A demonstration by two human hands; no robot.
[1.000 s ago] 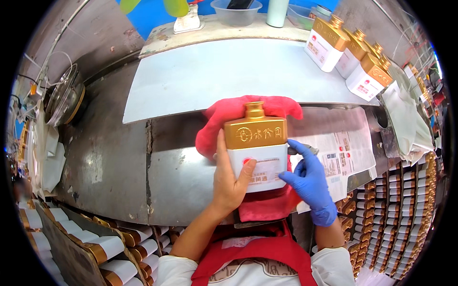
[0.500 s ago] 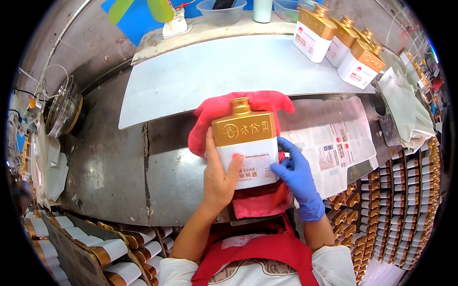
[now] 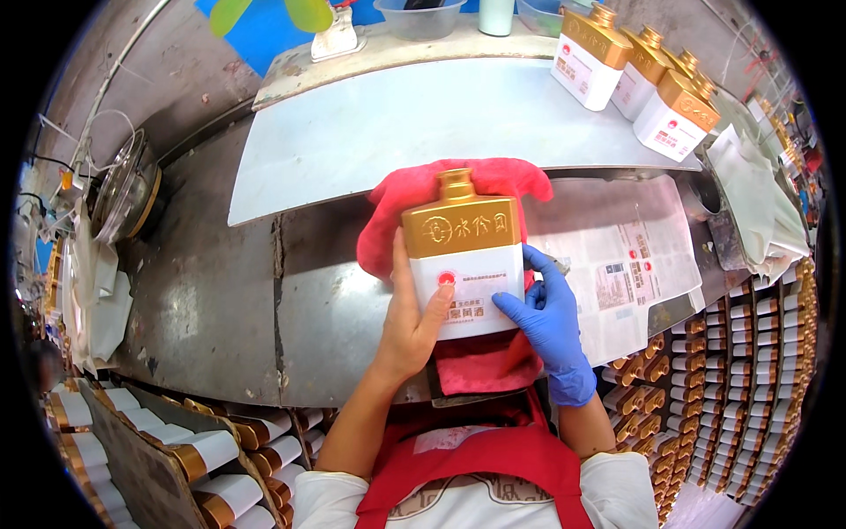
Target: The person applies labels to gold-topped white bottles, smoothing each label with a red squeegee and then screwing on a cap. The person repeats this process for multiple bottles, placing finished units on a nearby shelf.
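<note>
Between my two hands, a flat bottle [image 3: 480, 264] is held upright, with a gold shoulder and neck above a white printed body. My bare left hand [image 3: 412, 309] grips its left side, the thumb lying across the printed front. In a blue glove, my right hand [image 3: 548, 322] holds the lower right edge, thumb on the front and fingers round the side. Behind and below the bottle lies a red cloth [image 3: 388, 225]. The bottle's back and the fingertips behind it are hidden.
Several matching bottles [image 3: 589, 62] stand at the far right of a pale board [image 3: 370, 123]. Printed paper [image 3: 608, 256] lies right of the cloth. Racks of bottles [image 3: 749, 370] fill the lower right, with more bottles [image 3: 207, 454] at lower left. A metal pan [image 3: 128, 189] leans at left.
The view has shifted slightly, so the surroundings sit a little right and higher. Both hands keep hold of the bottle; the right thumb lies slightly farther onto its front.
</note>
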